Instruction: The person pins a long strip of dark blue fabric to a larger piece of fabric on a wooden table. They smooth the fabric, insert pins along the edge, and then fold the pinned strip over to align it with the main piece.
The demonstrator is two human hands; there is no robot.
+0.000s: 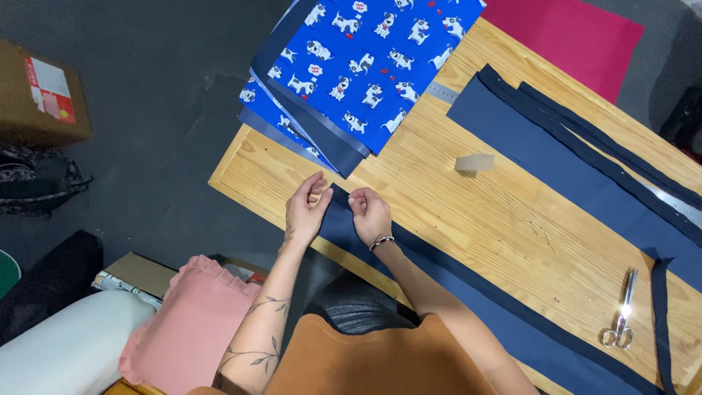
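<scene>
My left hand [307, 211] and my right hand [369, 212] both pinch the end of a long navy fabric strip [439, 281] that runs along the near edge of the wooden table [497, 219]. The hands sit close together, fingers closed on the strip's end near the table's left corner. A bracelet is on my right wrist.
Blue fabric printed with cartoon dogs [358, 66], stacked with navy pieces, overhangs the table's far left corner. Wide navy fabric and strips [585, 161] lie at the right. Scissors [623, 318] rest near the right edge. A small tan piece [474, 162] and a metal ruler [442, 92] lie mid-table. Pink cushion [194, 322] below.
</scene>
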